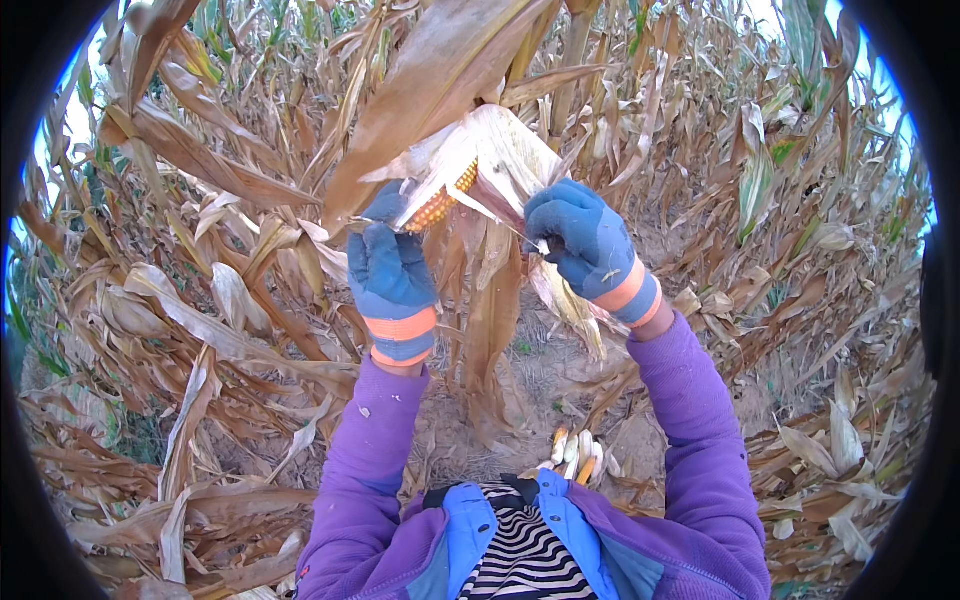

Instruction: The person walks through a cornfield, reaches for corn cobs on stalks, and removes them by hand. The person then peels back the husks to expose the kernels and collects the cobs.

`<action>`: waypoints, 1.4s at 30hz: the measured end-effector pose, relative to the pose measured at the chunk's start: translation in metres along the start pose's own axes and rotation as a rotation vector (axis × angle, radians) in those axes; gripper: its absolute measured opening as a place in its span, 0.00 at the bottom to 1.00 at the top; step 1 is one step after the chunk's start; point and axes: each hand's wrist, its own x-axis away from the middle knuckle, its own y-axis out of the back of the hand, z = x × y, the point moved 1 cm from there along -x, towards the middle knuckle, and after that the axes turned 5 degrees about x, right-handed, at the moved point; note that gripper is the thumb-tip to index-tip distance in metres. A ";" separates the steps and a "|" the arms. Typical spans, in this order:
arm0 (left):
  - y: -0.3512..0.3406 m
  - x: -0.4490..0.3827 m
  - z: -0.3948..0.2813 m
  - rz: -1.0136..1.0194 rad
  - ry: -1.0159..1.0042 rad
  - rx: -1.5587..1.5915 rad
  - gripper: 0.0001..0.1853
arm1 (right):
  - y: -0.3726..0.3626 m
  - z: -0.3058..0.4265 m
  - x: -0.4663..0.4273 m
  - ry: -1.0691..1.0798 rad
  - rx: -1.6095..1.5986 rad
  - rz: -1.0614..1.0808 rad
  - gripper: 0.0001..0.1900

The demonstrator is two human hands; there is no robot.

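An ear of corn (444, 201) with yellow-orange kernels lies tilted between my hands, partly bared. Pale dry husk (517, 154) folds away from it toward the right. My left hand (390, 251), in a blue-grey work glove with orange cuff bands, grips the ear's lower left end. On the other side, my right hand (581, 236), gloved the same way, is closed on the pulled-back husk. Its fingertips are partly hidden, and a pale scrap shows between them. A broad dry corn leaf (435, 90) hangs across the upper left of the ear.
Dry corn stalks and leaves crowd both sides, with a thick stalk (571, 67) just behind the ear. Several ears of corn (576, 454) lie on the bare soil (525, 375) close to my body. A long withered leaf (491, 322) hangs below my hands.
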 end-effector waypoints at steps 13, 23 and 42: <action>0.031 -0.027 0.019 0.479 0.098 -0.058 0.08 | 0.017 -0.051 0.032 -0.011 0.955 0.129 0.08; 0.011 -0.029 0.024 0.496 -0.083 -0.609 0.07 | -0.014 0.040 0.019 -0.165 0.515 -0.015 0.33; -0.001 -0.053 0.030 0.809 -0.403 -1.146 0.09 | -0.015 -0.034 0.022 -0.507 0.067 -0.052 0.32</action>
